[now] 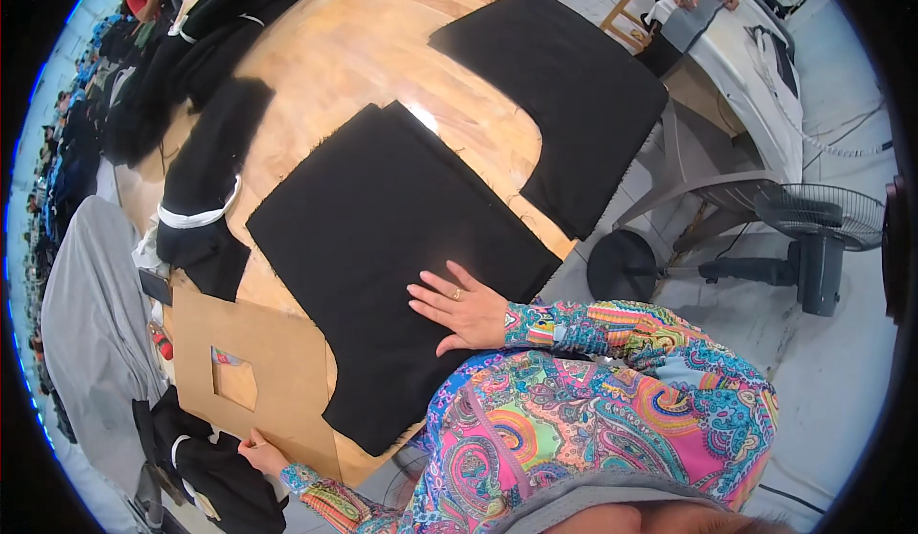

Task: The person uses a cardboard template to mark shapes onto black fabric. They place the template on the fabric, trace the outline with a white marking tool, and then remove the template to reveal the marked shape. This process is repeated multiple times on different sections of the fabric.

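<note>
The right hand (467, 316) rests palm down on a black cloth (402, 233), fingers spread and gripping nothing. The cloth lies flat on the wooden table (335, 70), between a cardboard sheet (292, 371) and a second black cloth (574, 94). The left hand (265, 456) is at the cardboard's near edge, fingers bent; whether they grip anything cannot be told.

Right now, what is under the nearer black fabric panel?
Wooden tabletop shows beside the black fabric panel, where the right hand rests; what the panel covers is hidden.

Black cloth (392, 218), multicoloured paisley sleeve (626, 326)
</note>
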### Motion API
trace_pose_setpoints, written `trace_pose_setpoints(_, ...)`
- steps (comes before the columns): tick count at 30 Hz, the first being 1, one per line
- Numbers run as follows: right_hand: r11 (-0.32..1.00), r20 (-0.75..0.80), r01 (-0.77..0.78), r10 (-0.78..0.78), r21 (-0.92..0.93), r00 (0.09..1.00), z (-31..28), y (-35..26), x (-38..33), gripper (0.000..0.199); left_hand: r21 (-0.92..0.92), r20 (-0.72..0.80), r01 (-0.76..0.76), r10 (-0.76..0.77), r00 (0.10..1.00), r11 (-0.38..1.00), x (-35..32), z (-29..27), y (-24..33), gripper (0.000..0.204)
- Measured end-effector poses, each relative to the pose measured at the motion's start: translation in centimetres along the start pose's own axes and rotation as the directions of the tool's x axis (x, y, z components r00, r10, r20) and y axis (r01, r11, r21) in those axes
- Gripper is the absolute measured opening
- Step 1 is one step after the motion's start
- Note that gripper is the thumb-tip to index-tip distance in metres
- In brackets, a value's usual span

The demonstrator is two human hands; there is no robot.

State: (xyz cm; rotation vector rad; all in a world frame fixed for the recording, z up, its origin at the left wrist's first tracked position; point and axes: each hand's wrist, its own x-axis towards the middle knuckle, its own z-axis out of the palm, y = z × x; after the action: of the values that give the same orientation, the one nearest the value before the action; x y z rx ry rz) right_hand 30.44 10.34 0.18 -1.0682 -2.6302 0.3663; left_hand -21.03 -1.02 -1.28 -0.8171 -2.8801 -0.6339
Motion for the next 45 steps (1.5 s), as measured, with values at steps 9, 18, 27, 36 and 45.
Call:
trace_pose_setpoints(9,0.986,-0.142,-0.166,0.168,0.023,0.976,-1.0,0.1,-2.2,0.062,0.064,0.008,-0.13,0.129,0.992,0.989,3.3,1.5,-2.8,0.034)
trace_pose_setpoints(18,0.939,-0.152,-0.342,0.341,0.021,0.928,-3.4,1.0,-4.1,0.053,0.068,0.044,-0.09,0.087,0.995,0.994,3.8,1.4,-1.0,0.04)
trace_pose_setpoints(27,0.923,-0.147,-0.381,0.384,0.052,0.911,-4.6,0.6,-4.6,0.054,0.055,0.072,-0.047,0.043,0.997,0.997,5.2,1.5,-1.2,0.045)
trace_pose_setpoints(36,0.9,-0.108,-0.435,0.436,0.034,0.893,-5.2,0.9,-6.6,0.054,0.088,0.075,0.017,-0.023,0.997,0.996,5.2,1.8,-0.3,0.051)
trace_pose_setpoints(45,0.883,-0.112,-0.469,0.469,0.03,0.876,-6.0,0.9,-7.8,0.051,-0.109,0.052,0.094,-0.089,0.995,0.99,6.6,3.0,1.2,0.05)
